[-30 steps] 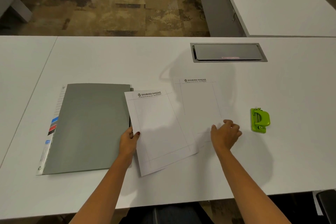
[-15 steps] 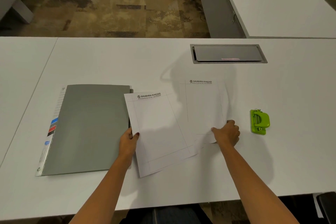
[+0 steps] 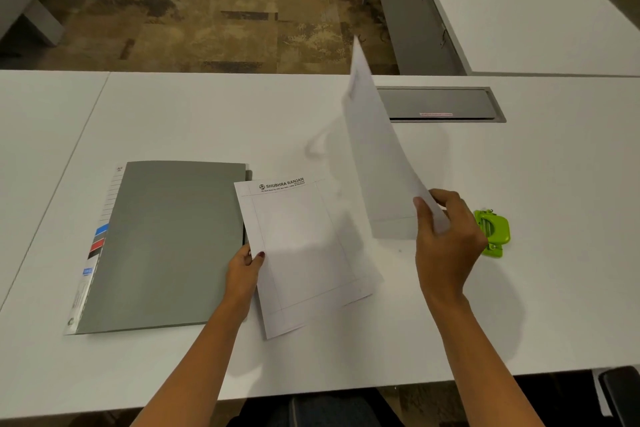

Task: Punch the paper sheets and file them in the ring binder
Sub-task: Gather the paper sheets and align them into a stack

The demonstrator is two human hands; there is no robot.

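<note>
- Head camera is looking down on a white desk [image 3: 346, 364], with both bare arms reaching in from the near edge.
- Right hand [image 3: 446, 239] is holding a lifted sheet [image 3: 377, 156] off the desk, fingers [image 3: 424, 215] pinching its lower right corner, thumb on the near face and the rest curling behind.
- That lifted sheet is standing almost edge-on to the camera, tilting away and to the left, its top corner blurring against the carpet [image 3: 214, 7] beyond the desk.
- Left hand [image 3: 244, 270] is resting at the left edge of a flat sheet [image 3: 304, 253], fingers closing lightly on that edge with the thumb, its nail dark, lying on top of the paper.
- Flat sheet is lying slightly askew on the desk, its printed letterhead at the far end, its upper left corner overlapping the right edge of the binder.
- Grey ring binder [image 3: 166, 243] is lying shut to the left of the paper, with coloured index tabs [image 3: 98, 239] poking out along its left side.
- Green hole punch [image 3: 493, 232] is sitting on the desk just right of the right hand, partly hidden behind it.
- Grey cable hatch [image 3: 440, 104] is sitting flush in the desk further back, partly behind the lifted sheet.
</note>
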